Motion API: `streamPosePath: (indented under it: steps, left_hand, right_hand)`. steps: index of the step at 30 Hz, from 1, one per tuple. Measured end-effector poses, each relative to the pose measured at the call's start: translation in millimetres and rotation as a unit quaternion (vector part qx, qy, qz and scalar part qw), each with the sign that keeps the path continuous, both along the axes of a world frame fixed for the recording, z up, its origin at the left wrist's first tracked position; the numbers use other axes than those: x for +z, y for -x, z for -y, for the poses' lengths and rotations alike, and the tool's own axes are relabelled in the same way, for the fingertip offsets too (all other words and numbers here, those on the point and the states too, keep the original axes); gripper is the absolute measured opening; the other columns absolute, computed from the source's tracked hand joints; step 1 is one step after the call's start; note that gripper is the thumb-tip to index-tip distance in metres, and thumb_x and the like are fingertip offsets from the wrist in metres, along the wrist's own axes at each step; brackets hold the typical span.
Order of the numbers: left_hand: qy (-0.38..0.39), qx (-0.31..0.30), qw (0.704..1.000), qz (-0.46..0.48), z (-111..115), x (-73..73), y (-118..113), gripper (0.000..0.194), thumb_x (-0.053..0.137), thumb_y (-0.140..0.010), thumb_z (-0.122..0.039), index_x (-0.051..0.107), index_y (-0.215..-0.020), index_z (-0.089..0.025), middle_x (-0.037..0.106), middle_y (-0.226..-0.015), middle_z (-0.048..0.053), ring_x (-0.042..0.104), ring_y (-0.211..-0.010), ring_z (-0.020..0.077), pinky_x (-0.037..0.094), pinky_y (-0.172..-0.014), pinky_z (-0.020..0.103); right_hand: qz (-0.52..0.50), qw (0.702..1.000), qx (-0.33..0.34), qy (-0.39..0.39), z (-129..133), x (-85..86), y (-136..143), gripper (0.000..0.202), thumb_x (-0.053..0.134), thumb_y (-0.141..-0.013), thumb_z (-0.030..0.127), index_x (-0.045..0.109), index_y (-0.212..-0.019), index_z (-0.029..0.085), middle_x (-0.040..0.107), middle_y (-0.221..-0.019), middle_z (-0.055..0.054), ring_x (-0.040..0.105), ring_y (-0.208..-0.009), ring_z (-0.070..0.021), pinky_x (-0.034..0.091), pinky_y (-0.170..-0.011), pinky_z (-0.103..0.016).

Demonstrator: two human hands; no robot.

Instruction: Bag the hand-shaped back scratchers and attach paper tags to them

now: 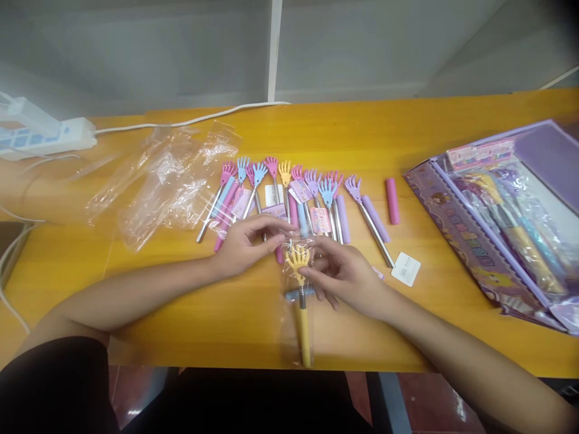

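Observation:
A yellow back scratcher (304, 331) with a hand-shaped head lies inside a clear plastic bag (289, 349), its handle pointing toward the table's front edge. My right hand (348, 274) pinches the bag beside the scratcher's head. At the bag's top edge, my left hand (248, 241) has thumb and fingers closed together on the plastic. Beneath the bag a light blue tube (294, 294) lies crosswise. Just beyond my hands spread several unwrapped back scratchers in pink, blue, purple and orange, among them a purple one (373, 223), with loose coloured tubes and tags.
Crumpled clear bags (167, 175) are piled at the left. A purple display box (488, 241) holding wrapped scratchers stands at the right. A pink tube (392, 201) and a white tag (406, 269) lie nearer the middle. A power strip (76, 135) with a white cable sits back left.

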State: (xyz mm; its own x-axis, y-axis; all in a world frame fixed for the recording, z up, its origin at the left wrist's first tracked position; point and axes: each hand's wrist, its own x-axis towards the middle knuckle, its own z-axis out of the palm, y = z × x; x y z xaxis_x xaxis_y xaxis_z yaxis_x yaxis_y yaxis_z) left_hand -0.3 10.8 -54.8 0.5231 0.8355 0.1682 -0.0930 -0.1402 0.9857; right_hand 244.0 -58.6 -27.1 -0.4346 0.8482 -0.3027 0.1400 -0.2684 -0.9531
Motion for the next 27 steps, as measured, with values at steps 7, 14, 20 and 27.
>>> streamPosePath:
  steps: [7, 14, 20, 27]
  left_hand:
    - [0.025, 0.003, 1.000, -0.013, -0.5, 2.8, -1.8, 0.012, 0.077, -0.100, -0.029, 0.081, -0.104, -0.018, 0.079, -0.096, 0.006, 0.076, -0.083, 0.0153, 0.064, -0.075, 0.027]
    - [0.010, -0.005, 1.000, -0.026, 2.4, -2.4, -2.0, 0.021, 0.074, -0.098, -0.018, 0.078, -0.119, -0.019, 0.080, -0.112, 0.009, 0.077, -0.098, 0.0165, 0.065, -0.087, 0.028]
    - [0.007, -0.003, 1.000, -0.017, 2.2, -4.3, -2.3, 0.018, 0.071, -0.099, -0.016, 0.079, -0.115, -0.018, 0.082, -0.109, 0.008, 0.078, -0.093, 0.0145, 0.064, -0.085, 0.027]
    - [0.039, 0.005, 0.999, -0.013, 2.5, -0.3, -3.1, 0.013, 0.076, -0.100, -0.029, 0.074, -0.106, -0.018, 0.079, -0.098, 0.005, 0.076, -0.076, 0.0130, 0.065, -0.075, 0.028]
  right_hand:
    - [-0.023, 1.000, -0.020, -0.003, -1.1, 0.3, 0.8, 0.038, 0.072, -0.102, 0.043, 0.057, -0.131, 0.024, 0.064, -0.064, 0.009, 0.053, -0.035, -0.0067, 0.044, -0.034, -0.016]
    - [-0.029, 0.998, -0.044, -0.015, -1.6, -0.1, 1.4, 0.030, 0.071, -0.103, 0.040, 0.057, -0.123, 0.023, 0.061, -0.065, 0.009, 0.051, -0.036, -0.0054, 0.044, -0.034, -0.016]
    - [-0.022, 0.999, -0.031, -0.024, -0.1, -0.8, -0.9, 0.028, 0.067, -0.105, 0.042, 0.057, -0.122, 0.023, 0.060, -0.060, 0.010, 0.052, -0.037, -0.0073, 0.045, -0.036, -0.018]
    - [-0.015, 0.999, -0.030, -0.027, -0.5, -1.9, -1.4, 0.028, 0.068, -0.105, 0.043, 0.057, -0.121, 0.023, 0.060, -0.060, 0.009, 0.053, -0.037, -0.0086, 0.047, -0.037, -0.020]
